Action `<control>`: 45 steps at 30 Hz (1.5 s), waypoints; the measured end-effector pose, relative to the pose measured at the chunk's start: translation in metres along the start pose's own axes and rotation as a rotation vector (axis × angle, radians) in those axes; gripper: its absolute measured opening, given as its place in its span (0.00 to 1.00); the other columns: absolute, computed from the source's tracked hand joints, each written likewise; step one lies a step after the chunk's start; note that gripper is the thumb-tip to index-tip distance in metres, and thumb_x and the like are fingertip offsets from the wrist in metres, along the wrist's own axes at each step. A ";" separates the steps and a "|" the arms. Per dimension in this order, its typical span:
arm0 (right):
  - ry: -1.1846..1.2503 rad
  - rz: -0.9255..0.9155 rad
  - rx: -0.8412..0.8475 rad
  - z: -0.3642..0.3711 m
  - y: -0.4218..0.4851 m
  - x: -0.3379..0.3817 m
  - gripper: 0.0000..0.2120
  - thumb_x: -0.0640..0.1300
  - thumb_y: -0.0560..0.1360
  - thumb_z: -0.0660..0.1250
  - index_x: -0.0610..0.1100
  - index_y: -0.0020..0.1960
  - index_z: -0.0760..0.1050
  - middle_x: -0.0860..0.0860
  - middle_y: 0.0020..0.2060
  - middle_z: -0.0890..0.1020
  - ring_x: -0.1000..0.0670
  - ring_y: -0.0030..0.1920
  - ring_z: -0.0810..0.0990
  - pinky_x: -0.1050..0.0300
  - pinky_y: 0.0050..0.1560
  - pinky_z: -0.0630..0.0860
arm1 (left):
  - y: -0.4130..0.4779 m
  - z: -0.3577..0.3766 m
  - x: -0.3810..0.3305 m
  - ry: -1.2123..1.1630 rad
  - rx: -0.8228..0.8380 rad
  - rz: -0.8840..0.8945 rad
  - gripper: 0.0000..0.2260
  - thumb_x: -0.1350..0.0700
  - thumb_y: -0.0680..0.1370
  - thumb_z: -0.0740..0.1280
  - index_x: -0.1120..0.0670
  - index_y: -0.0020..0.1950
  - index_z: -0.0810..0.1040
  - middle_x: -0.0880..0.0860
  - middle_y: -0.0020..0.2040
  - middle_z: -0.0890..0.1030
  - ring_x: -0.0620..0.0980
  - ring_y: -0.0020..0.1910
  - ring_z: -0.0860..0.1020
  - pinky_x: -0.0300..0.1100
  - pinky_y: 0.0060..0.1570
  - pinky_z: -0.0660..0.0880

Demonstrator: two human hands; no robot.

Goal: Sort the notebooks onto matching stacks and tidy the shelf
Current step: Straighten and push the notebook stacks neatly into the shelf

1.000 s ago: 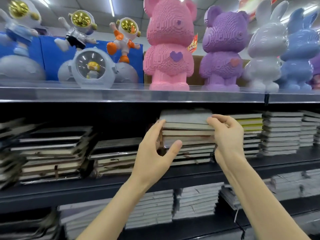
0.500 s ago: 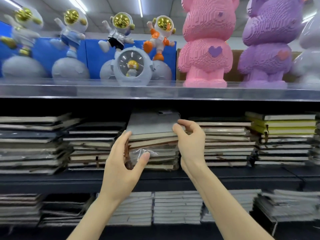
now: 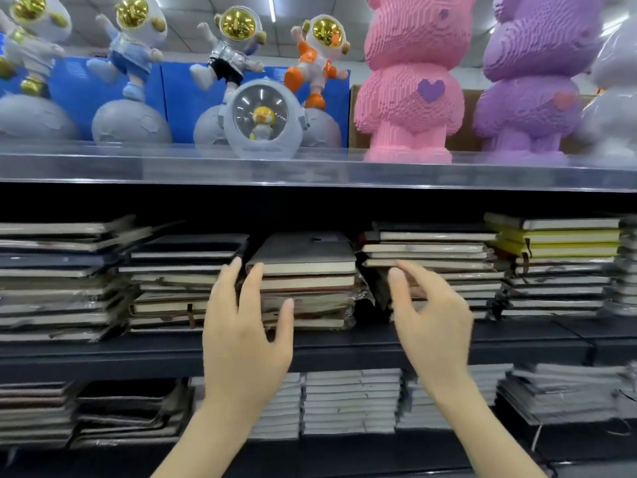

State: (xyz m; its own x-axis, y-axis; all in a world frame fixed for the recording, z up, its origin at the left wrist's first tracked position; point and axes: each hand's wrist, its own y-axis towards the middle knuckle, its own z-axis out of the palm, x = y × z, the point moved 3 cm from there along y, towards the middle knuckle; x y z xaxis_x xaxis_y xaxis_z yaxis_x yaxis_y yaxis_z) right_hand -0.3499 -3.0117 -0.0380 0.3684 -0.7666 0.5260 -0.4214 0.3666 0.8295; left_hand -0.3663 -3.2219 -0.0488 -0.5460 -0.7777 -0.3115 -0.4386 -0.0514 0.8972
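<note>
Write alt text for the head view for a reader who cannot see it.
A person's left hand and right hand reach, both open, toward a central notebook stack on a dark shelf crowded with stacks. Astronaut figures and a pink bear stand above.

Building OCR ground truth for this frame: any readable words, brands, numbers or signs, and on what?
No text can be read in this frame.
notebook stacks: covers and page edges are blurred, and no lettering can be made out.
blue boxes: plain blue where they show, no print visible.
pink bear: only a purple heart, no words.
</note>
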 end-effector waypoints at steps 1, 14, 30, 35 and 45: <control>0.057 0.068 -0.039 -0.013 -0.006 -0.014 0.12 0.48 0.78 0.64 0.45 0.57 0.80 0.55 0.44 0.83 0.63 0.42 0.79 0.72 0.41 0.73 | -0.011 -0.001 -0.010 -0.033 -0.091 0.101 0.19 0.52 0.78 0.63 0.63 0.62 0.75 0.63 0.60 0.76 0.59 0.61 0.74 0.45 0.64 0.68; 0.215 0.494 0.082 -0.051 0.022 -0.146 0.34 0.54 0.76 0.65 0.48 0.77 0.55 0.50 0.73 0.65 0.51 0.71 0.65 0.55 0.68 0.65 | -0.037 0.115 -0.108 -0.490 0.310 -0.216 0.30 0.49 0.79 0.62 0.50 0.77 0.52 0.47 0.75 0.60 0.43 0.73 0.59 0.33 0.68 0.55; -0.041 0.000 0.168 -0.032 0.117 -0.141 0.21 0.60 0.71 0.69 0.51 0.60 0.78 0.48 0.64 0.68 0.50 0.60 0.72 0.64 0.51 0.66 | 0.004 0.159 -0.123 -0.251 0.013 -0.412 0.34 0.53 0.77 0.67 0.58 0.77 0.54 0.61 0.70 0.66 0.58 0.68 0.67 0.45 0.64 0.65; 0.053 -0.011 0.224 -0.037 0.127 -0.157 0.21 0.57 0.73 0.68 0.48 0.62 0.77 0.46 0.67 0.67 0.52 0.60 0.71 0.66 0.52 0.64 | 0.023 0.171 -0.124 -0.320 0.014 -0.478 0.36 0.50 0.75 0.69 0.58 0.77 0.55 0.55 0.74 0.64 0.50 0.73 0.61 0.34 0.65 0.56; 0.113 -0.010 0.242 -0.041 0.112 -0.172 0.22 0.55 0.77 0.63 0.53 0.70 0.69 0.45 0.73 0.61 0.47 0.63 0.73 0.63 0.55 0.67 | 0.008 0.175 -0.131 -0.603 0.089 -0.400 0.28 0.54 0.70 0.74 0.44 0.67 0.67 0.31 0.58 0.72 0.24 0.57 0.70 0.22 0.57 0.66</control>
State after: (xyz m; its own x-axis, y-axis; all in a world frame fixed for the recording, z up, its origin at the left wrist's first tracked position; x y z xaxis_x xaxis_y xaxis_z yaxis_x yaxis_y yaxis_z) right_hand -0.4262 -2.8170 -0.0276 0.4577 -0.7010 0.5469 -0.5979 0.2126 0.7728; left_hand -0.4232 -3.0111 -0.0557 -0.6185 -0.2282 -0.7519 -0.7296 -0.1885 0.6574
